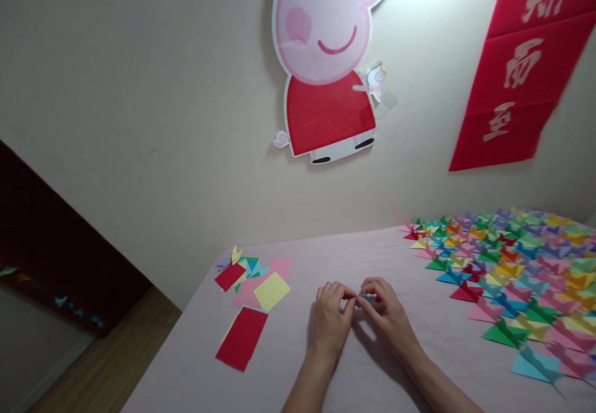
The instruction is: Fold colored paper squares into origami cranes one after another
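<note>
A small blue-grey piece of paper [365,298] is held above the pale pink cloth [372,254], to the right of the loose sheets and to the left of the folded figures. It is pinched between the fingertips of the left hand [331,313] and the right hand [384,307]; each grip is closed on it, with the fingers curled and the tips nearly meeting. Its folded shape is largely hidden by the fingers and cannot be told. To the left, a red rectangular sheet [242,340] is laid nearest, with yellow and light blue edges exposed beneath it. Just beyond, a yellow sheet [272,291] is set at an angle and partly overlaps a pink sheet [282,268]. Farther left, a smaller red sheet [230,277] is seen beside folded blue-green paper [251,267], and a pale yellow folded piece [236,254] is noted standing behind. On the right, many folded paper figures [505,333] in mixed colours are arranged in close rows; a light blue one [535,363] is placed near the front. On the wall behind, a cartoon pig cutout [330,115] and a red banner [526,59] with pale characters are mounted.
</note>
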`<state>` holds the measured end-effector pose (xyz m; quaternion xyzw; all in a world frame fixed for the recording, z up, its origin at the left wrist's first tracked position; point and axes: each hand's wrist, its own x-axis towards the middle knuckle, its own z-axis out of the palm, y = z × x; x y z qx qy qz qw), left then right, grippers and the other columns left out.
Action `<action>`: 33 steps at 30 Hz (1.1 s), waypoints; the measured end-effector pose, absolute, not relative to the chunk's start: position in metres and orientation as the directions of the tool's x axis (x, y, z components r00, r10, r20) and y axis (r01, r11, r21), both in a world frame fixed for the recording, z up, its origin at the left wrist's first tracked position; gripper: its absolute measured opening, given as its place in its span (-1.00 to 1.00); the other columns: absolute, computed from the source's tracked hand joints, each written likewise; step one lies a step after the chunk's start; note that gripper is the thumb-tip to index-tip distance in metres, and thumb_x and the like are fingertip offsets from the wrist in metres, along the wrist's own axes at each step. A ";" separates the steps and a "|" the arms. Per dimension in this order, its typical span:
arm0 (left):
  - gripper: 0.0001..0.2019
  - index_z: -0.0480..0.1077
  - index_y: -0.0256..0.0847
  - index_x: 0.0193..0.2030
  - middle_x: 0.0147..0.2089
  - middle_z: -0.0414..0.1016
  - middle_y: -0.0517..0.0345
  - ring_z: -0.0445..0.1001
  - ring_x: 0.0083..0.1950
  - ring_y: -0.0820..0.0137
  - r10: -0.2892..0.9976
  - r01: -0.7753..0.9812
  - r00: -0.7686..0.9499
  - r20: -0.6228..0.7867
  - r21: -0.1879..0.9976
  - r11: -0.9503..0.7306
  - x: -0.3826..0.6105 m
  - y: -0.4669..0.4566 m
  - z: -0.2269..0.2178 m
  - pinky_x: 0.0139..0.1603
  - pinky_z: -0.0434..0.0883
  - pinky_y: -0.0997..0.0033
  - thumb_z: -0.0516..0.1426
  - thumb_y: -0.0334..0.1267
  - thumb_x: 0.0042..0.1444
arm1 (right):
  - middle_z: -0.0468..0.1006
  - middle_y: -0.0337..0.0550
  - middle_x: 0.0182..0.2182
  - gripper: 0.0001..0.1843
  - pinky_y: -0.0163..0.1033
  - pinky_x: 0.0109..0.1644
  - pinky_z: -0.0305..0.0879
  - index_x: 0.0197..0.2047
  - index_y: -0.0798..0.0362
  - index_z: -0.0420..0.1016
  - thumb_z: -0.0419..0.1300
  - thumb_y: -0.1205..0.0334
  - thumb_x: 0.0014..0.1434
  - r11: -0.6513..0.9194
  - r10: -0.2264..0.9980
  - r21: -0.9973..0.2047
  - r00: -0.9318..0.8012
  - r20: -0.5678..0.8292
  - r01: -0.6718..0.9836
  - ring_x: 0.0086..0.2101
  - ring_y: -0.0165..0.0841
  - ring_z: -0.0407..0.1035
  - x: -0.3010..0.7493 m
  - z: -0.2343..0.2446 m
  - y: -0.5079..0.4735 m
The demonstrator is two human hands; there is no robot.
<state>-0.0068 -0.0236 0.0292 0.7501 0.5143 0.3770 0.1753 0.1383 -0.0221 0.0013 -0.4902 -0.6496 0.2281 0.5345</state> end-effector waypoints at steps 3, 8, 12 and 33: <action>-0.87 0.37 -0.15 -0.38 -0.31 0.49 0.22 0.42 -0.19 0.32 0.919 0.594 0.140 0.370 0.711 -0.376 -0.008 -0.021 0.028 -0.10 0.27 0.30 0.13 -0.45 0.15 | 0.49 -0.11 -0.31 -0.87 -0.12 -0.18 0.31 -0.36 -0.07 0.40 0.14 0.11 0.19 0.428 0.864 -0.794 0.062 0.499 0.432 -0.21 -0.17 0.36 0.142 0.002 -0.022; -0.89 0.38 -0.15 -0.31 -0.33 0.47 0.26 0.44 -0.27 0.39 0.969 0.473 0.065 0.238 0.848 -0.240 -0.008 -0.016 0.021 -0.24 0.32 0.43 0.13 -0.46 0.10 | 0.51 -0.13 -0.38 -0.81 -0.08 -0.17 0.31 -0.41 -0.07 0.41 0.12 0.10 0.21 0.388 0.886 -0.773 0.027 0.463 0.502 -0.26 -0.17 0.37 0.155 -0.001 -0.019; -0.74 0.40 -0.10 -0.16 -0.33 0.44 0.26 0.42 -0.27 0.36 0.970 0.561 0.054 0.239 0.796 -0.227 -0.007 -0.021 0.021 -0.19 0.31 0.37 0.12 -0.52 0.06 | 0.50 -0.13 -0.45 -0.78 -0.07 -0.20 0.26 -0.48 -0.04 0.43 0.15 0.12 0.19 0.337 0.916 -0.696 -0.048 0.399 0.634 -0.32 -0.17 0.33 0.161 -0.005 -0.017; -0.66 0.46 -0.07 -0.12 -0.10 0.49 0.12 0.29 0.02 0.18 0.882 0.783 0.368 0.295 0.414 -0.465 -0.018 -0.031 0.029 0.05 0.19 0.12 0.04 -0.56 0.09 | 0.57 -0.15 -0.37 -0.76 -0.17 -0.19 0.27 -0.35 -0.05 0.56 0.11 0.42 0.17 0.594 0.789 -0.422 -0.394 0.471 0.685 -0.31 -0.25 0.38 0.159 -0.001 -0.015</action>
